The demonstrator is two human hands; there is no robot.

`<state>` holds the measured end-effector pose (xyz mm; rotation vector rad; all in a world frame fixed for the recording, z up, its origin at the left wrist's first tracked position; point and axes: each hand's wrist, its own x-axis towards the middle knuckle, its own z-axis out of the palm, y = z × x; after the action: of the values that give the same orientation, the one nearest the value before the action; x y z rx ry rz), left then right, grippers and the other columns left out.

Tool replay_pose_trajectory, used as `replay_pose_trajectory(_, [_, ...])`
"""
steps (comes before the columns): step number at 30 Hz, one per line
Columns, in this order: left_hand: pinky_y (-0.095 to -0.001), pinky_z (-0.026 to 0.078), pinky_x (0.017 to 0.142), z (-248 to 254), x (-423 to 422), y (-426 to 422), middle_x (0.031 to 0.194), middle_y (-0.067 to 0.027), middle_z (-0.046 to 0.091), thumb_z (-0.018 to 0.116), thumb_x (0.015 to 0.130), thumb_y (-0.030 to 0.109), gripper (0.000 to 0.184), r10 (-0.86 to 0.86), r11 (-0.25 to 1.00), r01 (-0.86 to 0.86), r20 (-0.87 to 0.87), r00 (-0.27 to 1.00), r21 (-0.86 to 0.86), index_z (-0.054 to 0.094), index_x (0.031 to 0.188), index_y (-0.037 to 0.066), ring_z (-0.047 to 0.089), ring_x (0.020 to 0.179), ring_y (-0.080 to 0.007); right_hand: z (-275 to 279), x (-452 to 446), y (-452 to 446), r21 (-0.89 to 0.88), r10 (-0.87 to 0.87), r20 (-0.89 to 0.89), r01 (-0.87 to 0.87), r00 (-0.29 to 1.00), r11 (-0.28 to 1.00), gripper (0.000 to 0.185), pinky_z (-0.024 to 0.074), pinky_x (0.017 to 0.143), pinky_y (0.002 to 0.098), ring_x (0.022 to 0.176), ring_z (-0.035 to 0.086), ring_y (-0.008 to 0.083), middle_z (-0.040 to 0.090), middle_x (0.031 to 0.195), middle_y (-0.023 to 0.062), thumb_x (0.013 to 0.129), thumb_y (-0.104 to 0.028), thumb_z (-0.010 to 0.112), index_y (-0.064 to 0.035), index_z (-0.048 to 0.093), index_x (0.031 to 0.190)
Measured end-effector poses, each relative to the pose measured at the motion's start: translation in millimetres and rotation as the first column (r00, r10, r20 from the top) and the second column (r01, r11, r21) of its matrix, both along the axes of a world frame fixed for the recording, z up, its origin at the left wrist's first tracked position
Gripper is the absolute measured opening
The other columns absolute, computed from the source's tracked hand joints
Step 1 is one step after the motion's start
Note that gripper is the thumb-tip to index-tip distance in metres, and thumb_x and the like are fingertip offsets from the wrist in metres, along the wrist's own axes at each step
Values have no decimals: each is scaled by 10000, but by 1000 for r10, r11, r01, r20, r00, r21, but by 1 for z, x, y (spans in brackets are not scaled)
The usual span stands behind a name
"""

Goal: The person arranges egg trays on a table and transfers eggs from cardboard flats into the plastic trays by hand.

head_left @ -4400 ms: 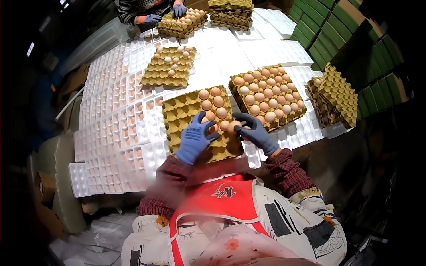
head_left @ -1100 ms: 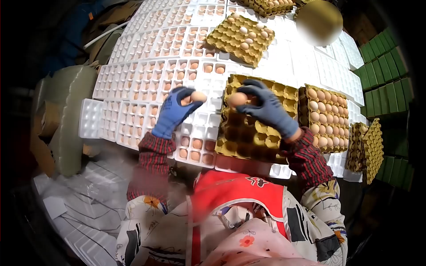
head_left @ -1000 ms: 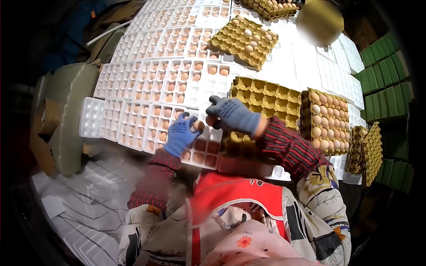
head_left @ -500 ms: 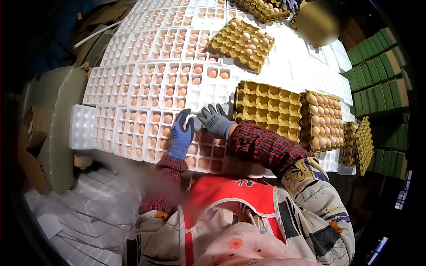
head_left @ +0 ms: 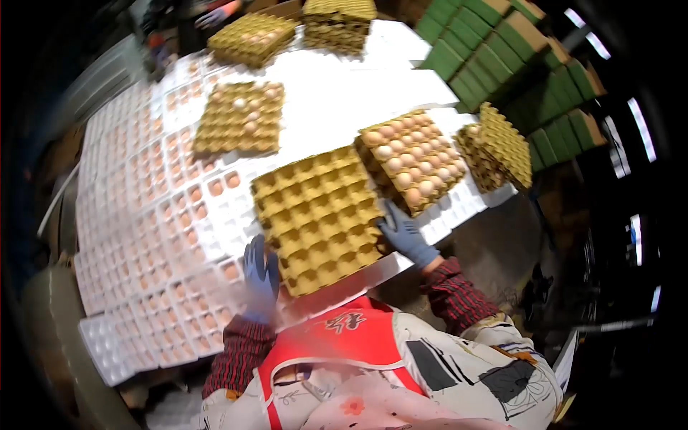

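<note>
Between the left hand (head_left: 259,278) and the right hand (head_left: 407,235), in front of the body: a yellow-brown egg tray (head_left: 319,218), lying flat and turned a little, with rows of bare cups facing up. Left hand, in a blue glove, just beside the lower left side of this tray, with fingers stretched, thumb apart, and nothing visible in the grasp; not possible to tell if touching the carton. Right hand, also gloved, at the opposite side, with fingers loosely spread and tips at the right edge; not possible to tell a firm grip from a simple touch. Just beyond the right hand, very near to the egg tray, a filled tray (head_left: 376,172) with many brown and pale eggs (head_left: 426,188). Farther to the right, a tilted tray (head_left: 506,147) beside a small stack. To the left of the left hand, white plastic trays (head_left: 107,351) in long rows, with eggs in many compartments. Well apart from both hands, a far tray (head_left: 218,140) with only few eggs. Behind, a tall carton stack (head_left: 335,36).
</note>
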<state>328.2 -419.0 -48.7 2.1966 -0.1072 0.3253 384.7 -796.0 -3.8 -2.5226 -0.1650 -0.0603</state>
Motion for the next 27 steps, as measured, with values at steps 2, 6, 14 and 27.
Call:
replay_pose_trajectory(2, [-406, 263, 1163, -11, -8, -34, 1519, -238, 354, 469, 1050, 212, 531, -34, 995, 25, -92, 995, -98, 317, 1482, -57, 344, 1401, -358, -6, -6, 11, 147, -58, -114, 74, 992, 986, 712, 391, 1072, 434, 1268, 508, 410, 501, 1385, 289, 918, -330, 639, 27, 351, 1462])
replay_pose_trajectory(6, [-378, 170, 1196, 54, -24, -74, 1615, -168, 208, 439, 1052, 288, 634, -110, 877, 116, 40, 993, -466, 189, 1557, -4, 234, 1479, -283, 63, -4, -5, 374, -146, -155, 195, 977, 907, 556, 465, 977, 374, 1157, 608, 280, 615, 1275, 208, 915, -221, 626, -71, 473, 1429])
replay_pose_trajectory(14, [-368, 282, 1149, 97, -8, -142, 1518, -171, 402, 430, 1042, 308, 553, -163, 916, 130, -57, 985, -379, 365, 1485, -16, 397, 1388, -283, 108, 73, -320, 850, -681, -330, 519, 654, 86, 137, 510, 546, 340, 607, 600, 209, 663, 804, 71, 891, -212, 671, -90, 678, 954])
replay_pose_trajectory(27, [-386, 388, 1052, 101, -43, -186, 1388, -168, 513, 559, 982, 192, 471, -67, 979, 46, -99, 993, -200, 468, 1395, -16, 515, 1236, -285, 63, 142, -381, 741, -613, -498, 668, 613, 66, 405, 443, 551, 322, 619, 489, 189, 486, 786, 5, 873, -518, 709, -148, 555, 934])
